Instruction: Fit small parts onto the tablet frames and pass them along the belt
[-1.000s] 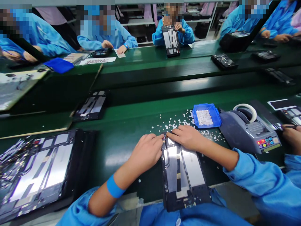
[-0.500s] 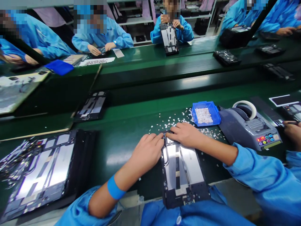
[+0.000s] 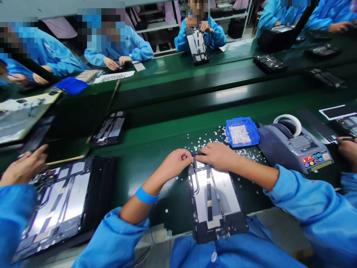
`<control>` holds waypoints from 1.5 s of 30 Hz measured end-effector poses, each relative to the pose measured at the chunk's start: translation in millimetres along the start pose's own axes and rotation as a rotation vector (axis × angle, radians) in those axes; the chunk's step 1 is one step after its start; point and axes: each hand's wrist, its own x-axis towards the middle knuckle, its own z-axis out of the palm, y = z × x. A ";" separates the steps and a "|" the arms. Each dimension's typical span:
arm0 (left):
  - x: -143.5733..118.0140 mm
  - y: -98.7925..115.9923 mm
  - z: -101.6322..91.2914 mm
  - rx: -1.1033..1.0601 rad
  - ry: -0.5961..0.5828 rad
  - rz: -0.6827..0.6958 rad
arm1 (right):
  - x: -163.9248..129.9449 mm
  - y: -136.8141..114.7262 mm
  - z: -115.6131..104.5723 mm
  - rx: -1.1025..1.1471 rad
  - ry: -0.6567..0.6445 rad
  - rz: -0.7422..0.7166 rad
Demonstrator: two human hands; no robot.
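Device [image 3: 229, 193], open-backed, far end at both hands [image 3: 219, 155]

A factory — blue-smocked workers [image 3: 139, 46] (several) at green benches [image 3: 156, 136] with opened electronic devices [image 3: 217, 201].

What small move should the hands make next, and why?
Probably press the left hand gently onto the top-left corner of the device: its curled fingers are right by that corner, though contact is unclear, and the right hand rests across the top end, so it could steady things.
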 end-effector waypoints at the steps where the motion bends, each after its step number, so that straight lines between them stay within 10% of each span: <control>1: 2.4 -0.7 0.7 0.002 -0.009 -0.007 | -0.1 0.2 0.4 0.001 -0.001 -0.002; 18: 3.6 -6.0 12.7 -0.076 0.032 -0.037 | -0.7 1.2 2.6 0.035 0.023 -0.008; 30: -5.8 -14.5 36.2 0.141 0.321 0.061 | -1.4 1.8 5.0 0.060 0.039 -0.010; 45: 6.8 -16.4 35.0 -0.291 0.239 -0.210 | -2.0 2.1 2.7 0.028 0.002 -0.013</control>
